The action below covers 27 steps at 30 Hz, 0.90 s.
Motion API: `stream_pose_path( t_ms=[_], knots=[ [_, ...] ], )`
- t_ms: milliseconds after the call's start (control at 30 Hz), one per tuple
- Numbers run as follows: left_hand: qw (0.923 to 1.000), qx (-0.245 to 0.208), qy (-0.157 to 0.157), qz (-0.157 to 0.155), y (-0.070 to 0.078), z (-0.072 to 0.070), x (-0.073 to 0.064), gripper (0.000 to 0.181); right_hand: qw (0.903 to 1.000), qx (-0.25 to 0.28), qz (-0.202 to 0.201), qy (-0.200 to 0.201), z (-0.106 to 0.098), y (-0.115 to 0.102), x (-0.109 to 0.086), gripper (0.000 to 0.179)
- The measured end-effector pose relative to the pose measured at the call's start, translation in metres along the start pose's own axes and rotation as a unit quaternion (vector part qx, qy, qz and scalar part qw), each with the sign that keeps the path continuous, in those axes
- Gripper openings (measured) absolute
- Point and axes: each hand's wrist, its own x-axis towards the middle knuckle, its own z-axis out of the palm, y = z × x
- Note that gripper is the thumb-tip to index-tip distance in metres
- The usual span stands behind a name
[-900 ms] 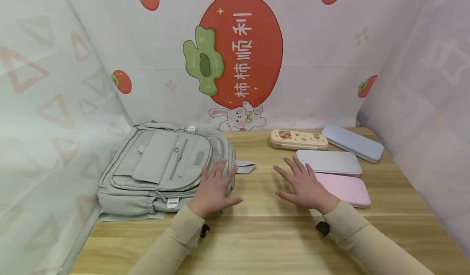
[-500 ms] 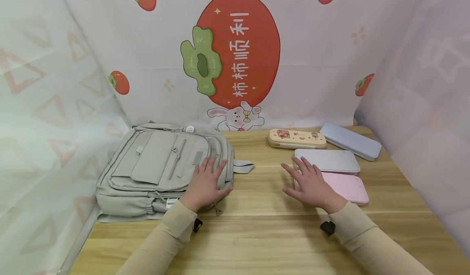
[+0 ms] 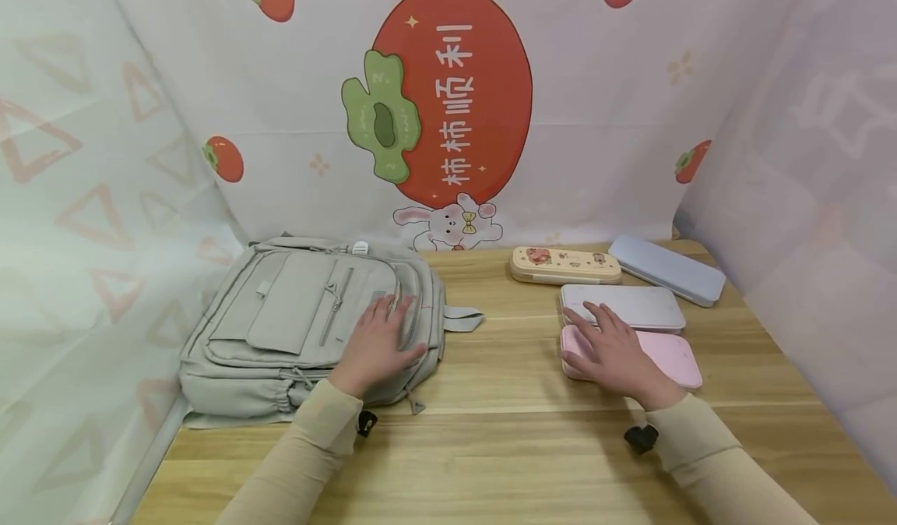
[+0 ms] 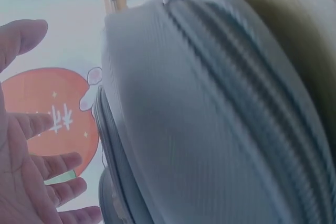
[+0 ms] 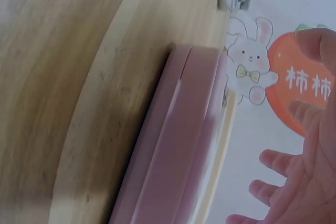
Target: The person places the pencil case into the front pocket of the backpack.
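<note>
A light grey backpack (image 3: pixel 280 315) lies flat on the left of the table, its zipped front pocket facing up. Over its near right part is my left hand (image 3: pixel 376 346), fingers spread and holding nothing; the left wrist view shows a gap between palm and bag side. To the right, my right hand (image 3: pixel 617 354) hovers above a pink pencil case (image 3: pixel 673 357) with fingers apart. Just behind that case lies a white pencil case (image 3: pixel 645 307), partly covered by my fingertips in the head view. In the right wrist view, the pink case's side (image 5: pixel 173 145) stands clear of the palm.
A cream pencil case with cartoon prints (image 3: pixel 566 266) and a pale blue pencil case (image 3: pixel 666 269) lie at the back right. A grey strap (image 3: pixel 463 319) sticks out from the backpack. Printed cloth (image 3: pixel 596 120) bounds the wooden table (image 3: pixel 490 463) at the back and both sides.
My left hand has moved left, further over the backpack. My right hand has moved right, from beside the pencil cases to above the pink one. The backpack and cases have stayed put.
</note>
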Motion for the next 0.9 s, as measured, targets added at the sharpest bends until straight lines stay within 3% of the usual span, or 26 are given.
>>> stream_pose_path(
  t_ms=[133, 467, 667, 900],
  knots=[
    [0.9998, -0.013, 0.011, -0.013, -0.004, -0.002, 0.001, 0.088, 0.9998, 0.009, 0.016, 0.000, -0.004, 0.006, -0.005, 0.067],
    [0.9932, -0.098, 0.025, -0.058, -0.020, -0.004, 0.007, 0.081, 0.9987, 0.001, 0.051, 0.006, -0.015, 0.036, -0.021, 0.069],
    [0.9902, -0.112, 0.019, -0.082, -0.026, -0.009, 0.015, 0.077, 0.9973, 0.016, 0.064, 0.031, -0.022, 0.052, -0.032, 0.066],
    [0.9873, -0.123, -0.007, -0.100, -0.030, -0.013, 0.022, 0.075, 0.9942, 0.052, 0.092, 0.024, -0.029, 0.074, -0.047, 0.067]
  ],
)
